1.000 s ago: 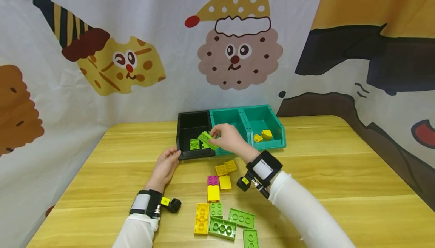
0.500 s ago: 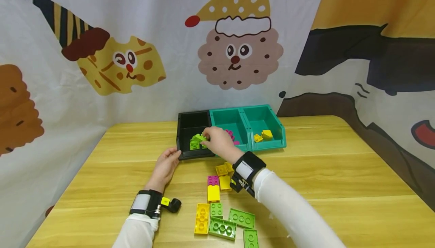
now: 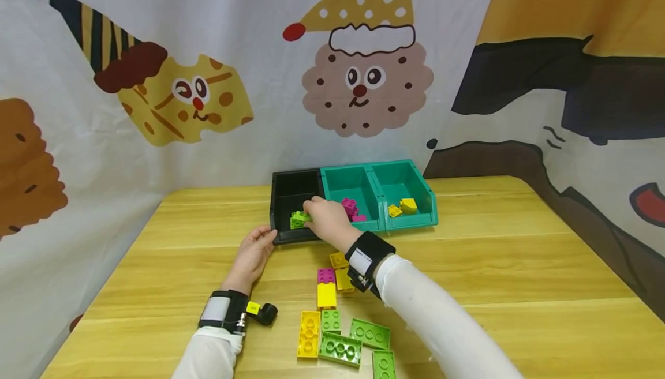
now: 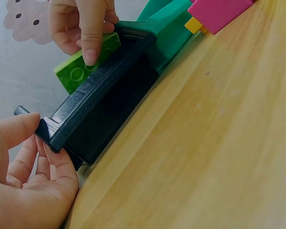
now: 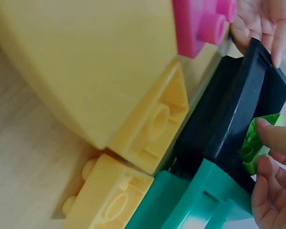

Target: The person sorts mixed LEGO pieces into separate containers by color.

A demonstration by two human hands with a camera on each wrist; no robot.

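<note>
My left hand (image 3: 253, 255) pinches the front left corner of a black bin (image 3: 296, 183), thumb on the rim and fingers beneath, as the left wrist view shows. Inside that bin, low behind its front lip, my right hand (image 3: 328, 221) holds a light green toy building brick (image 4: 75, 71) between thumb and fingers. Both the brick and the gripping fingertips (image 5: 271, 131) show in the right wrist view. Other green in the bin is partly covered by the right hand, so I cannot tell how many bricks lie there.
Two joined teal bins stand right of the black one: magenta bricks (image 3: 350, 206) in the middle, yellow bricks (image 3: 408, 206) at right. Several yellow, magenta and green bricks (image 3: 340, 349) lie on the wooden table (image 3: 483, 263) in front. A printed curtain (image 3: 270, 119) hangs behind.
The right hand has moved left and slightly down in the black bin with the green brick. Magenta bricks in the middle bin have come into view. The left hand has stayed put.
</note>
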